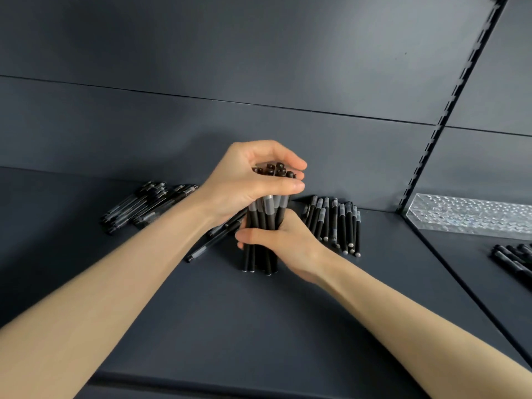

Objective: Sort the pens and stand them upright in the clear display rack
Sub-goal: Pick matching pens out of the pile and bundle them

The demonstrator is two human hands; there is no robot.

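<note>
Pen bundle [266, 211] (no. hidden): left grip [247, 180] curled over top, right grip [283, 244] clasping middle; 4 loose heaps [149, 203], rack [472, 214] cut off rt.

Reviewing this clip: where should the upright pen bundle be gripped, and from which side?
Wrap the pen bundle round its mid-barrels from the right, as the right hand does: it stands on end on the shelf, so a side wrap keeps loose pens together. The left hand cups the tops from above.
</note>
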